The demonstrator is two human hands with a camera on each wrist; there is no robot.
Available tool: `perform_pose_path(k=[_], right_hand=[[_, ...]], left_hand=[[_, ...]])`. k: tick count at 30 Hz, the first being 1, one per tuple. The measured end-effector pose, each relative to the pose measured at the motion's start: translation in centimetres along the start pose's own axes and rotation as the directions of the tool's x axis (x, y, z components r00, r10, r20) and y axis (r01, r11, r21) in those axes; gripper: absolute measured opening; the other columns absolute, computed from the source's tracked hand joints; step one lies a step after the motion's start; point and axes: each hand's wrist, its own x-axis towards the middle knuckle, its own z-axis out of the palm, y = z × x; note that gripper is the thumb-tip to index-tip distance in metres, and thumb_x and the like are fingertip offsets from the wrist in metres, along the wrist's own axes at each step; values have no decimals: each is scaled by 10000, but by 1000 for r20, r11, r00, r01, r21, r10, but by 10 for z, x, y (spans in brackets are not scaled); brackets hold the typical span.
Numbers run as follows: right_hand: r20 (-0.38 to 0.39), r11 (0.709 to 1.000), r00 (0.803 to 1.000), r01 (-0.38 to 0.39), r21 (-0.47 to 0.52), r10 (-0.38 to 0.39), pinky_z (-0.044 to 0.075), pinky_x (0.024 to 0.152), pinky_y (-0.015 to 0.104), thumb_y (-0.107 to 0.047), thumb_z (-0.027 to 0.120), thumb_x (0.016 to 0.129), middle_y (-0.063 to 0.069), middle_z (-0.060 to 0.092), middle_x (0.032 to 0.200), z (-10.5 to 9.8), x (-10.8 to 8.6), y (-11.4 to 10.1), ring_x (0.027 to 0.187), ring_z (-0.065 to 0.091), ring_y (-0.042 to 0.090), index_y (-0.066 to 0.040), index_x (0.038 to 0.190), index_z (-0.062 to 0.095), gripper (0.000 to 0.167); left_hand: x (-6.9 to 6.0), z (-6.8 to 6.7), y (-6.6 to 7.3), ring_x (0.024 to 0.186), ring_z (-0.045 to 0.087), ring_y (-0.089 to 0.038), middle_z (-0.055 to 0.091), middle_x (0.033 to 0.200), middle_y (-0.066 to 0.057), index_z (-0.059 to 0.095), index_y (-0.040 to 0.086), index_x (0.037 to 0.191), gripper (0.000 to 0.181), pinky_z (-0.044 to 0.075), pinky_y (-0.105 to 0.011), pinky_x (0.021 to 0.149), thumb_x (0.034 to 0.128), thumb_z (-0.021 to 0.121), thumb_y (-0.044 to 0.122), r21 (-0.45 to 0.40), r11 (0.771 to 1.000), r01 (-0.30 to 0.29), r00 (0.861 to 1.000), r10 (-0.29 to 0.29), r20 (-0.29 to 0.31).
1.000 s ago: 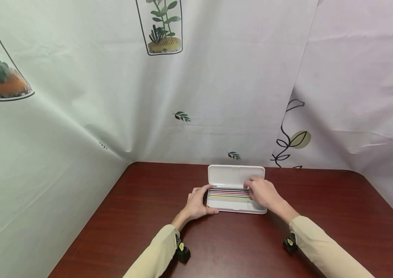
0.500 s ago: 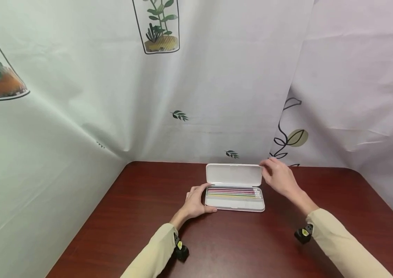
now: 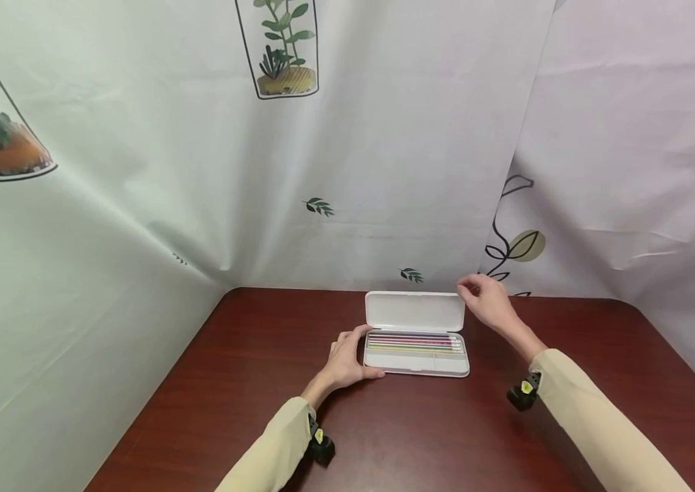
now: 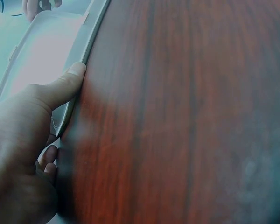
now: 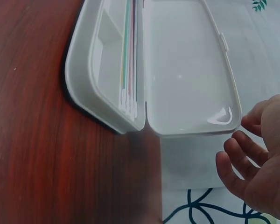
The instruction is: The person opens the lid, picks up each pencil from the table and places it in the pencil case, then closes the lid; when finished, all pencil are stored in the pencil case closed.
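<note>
A white pencil case (image 3: 405, 363) lies on the table with its lid (image 3: 415, 311) raised at the back. Several coloured pencils (image 3: 411, 342) lie side by side in the rear part of the case, white ends to the right. My left hand (image 3: 342, 362) grips the case's left end, thumb along the front edge and fingers round the side toward the back. At the upper right corner of the lid is my right hand (image 3: 487, 301). Its thumb and forefinger pinch that corner in the right wrist view, while the other fingers (image 5: 233, 172) curl loosely beside it.
The reddish-brown wooden table (image 3: 421, 437) extends around the case. A pale cloth (image 3: 396, 171) with printed plants hangs right behind the table's back edge and along the sides. A small divider (image 5: 111, 28) splits the front compartment of the case.
My right hand has moved from over the pencils, up and right, to the lid's upper right corner. The left hand keeps its hold on the case, and the lid stays up.
</note>
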Motion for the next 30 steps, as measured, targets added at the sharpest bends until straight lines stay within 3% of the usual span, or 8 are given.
perform_pose_path(k=[8,16,23,30], right_hand=[[71,998,996,-61,34,59,476,694,426,-46,649,947,167,710,944,0,2,-1,810,629,298,47,999,721,128],[94,997,993,-69,31,66,478,736,448,-58,645,943,161,718,943,-3,0,-4,850,647,321,29,974,737,130],[85,1000,996,-18,17,17,474,780,480,-55,668,928,139,708,940,-4,-8,-4,877,643,320,2,946,737,91],[89,998,994,64,15,-65,470,691,380,-48,697,916,76,682,926,-6,-19,-6,781,593,207,-28,935,734,46]], left_hand=[[0,0,1,1260,434,-293,573,1334,-72,454,112,1428,942,324,-464,951,657,939,352,-2,1000,9,1000,-9,0],[0,1,0,1253,438,-285,562,1356,-77,456,101,1415,940,326,-458,944,653,941,362,-4,1000,13,1000,-13,-9],[0,1,0,1239,449,-299,566,1382,-102,421,71,1391,956,326,-453,926,645,945,357,-14,1000,7,1000,-7,-24],[-1,1,-1,1242,447,-295,562,1401,-95,378,57,1423,999,321,-442,921,652,941,352,-12,1000,8,1000,-9,-24]])
